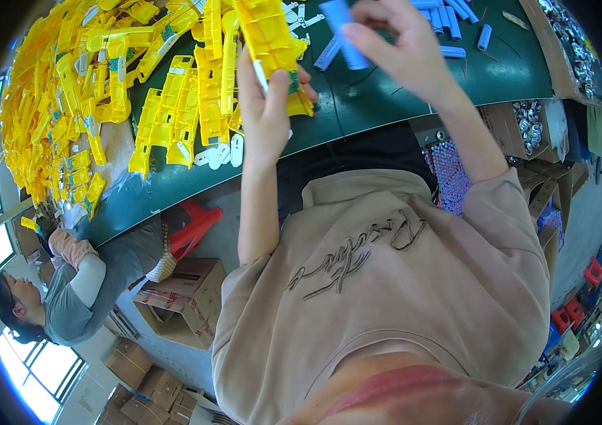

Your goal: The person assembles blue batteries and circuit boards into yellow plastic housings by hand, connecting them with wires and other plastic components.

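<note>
- Plainly, left hand [265, 99] grips yellow casing [269, 35] near worktop's front edge [357, 117]; probably light, stiff, best held by sides.
- Right hand [407, 53] pinches blue battery [343, 32], likely slick.

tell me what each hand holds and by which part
Left hand: a yellow casing, by its lower part. Right hand: a blue cylinder, about its middle.

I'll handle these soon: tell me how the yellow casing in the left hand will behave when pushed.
The yellow casing is probably stiff, extending past the left hand without visible sagging. It seems light, since its walls look thin. Its long, angular shape suggests sliding, not rolling.
</note>
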### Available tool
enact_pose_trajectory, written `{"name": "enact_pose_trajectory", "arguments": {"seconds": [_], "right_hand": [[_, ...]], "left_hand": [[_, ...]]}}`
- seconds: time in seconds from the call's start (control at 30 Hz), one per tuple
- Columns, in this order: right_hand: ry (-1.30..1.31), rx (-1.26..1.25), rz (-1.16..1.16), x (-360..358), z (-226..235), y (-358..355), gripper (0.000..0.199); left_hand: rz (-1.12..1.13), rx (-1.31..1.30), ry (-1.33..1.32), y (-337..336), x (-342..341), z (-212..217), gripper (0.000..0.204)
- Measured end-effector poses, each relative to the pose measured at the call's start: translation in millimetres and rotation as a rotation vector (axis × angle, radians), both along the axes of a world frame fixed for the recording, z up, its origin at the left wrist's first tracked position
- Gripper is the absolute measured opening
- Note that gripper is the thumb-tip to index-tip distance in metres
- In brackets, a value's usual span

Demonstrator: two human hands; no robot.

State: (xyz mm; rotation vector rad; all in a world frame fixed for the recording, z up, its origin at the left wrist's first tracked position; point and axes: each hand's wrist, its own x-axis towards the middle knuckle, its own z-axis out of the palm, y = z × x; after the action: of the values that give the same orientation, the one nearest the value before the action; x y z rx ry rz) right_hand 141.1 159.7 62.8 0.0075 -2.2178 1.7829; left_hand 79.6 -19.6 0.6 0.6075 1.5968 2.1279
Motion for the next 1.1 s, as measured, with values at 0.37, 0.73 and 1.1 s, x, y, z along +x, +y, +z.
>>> {"name": "enact_pose_trajectory", "arguments": {"seconds": [0.37, 0.73, 1.1], "right_hand": [[0.182, 0.139, -0.209, -36.2, -35.9, -43.9, 0.027], [0.654, 0.693, -0.556, -61.2, -78.6, -44.1, 0.026], [0.187, 0.394, -0.179, -56.7, -38.1, -11.7, 0.047]], "left_hand": [[0.041, -0.103, 0.094, 11.9, 11.0, -4.3, 0.045], [0.181, -0.224, 0.188, 15.6, 14.0, 6.3, 0.042], [0.137, -0.062, -0.083, -4.4, -10.0, 6.7, 0.038]]}}
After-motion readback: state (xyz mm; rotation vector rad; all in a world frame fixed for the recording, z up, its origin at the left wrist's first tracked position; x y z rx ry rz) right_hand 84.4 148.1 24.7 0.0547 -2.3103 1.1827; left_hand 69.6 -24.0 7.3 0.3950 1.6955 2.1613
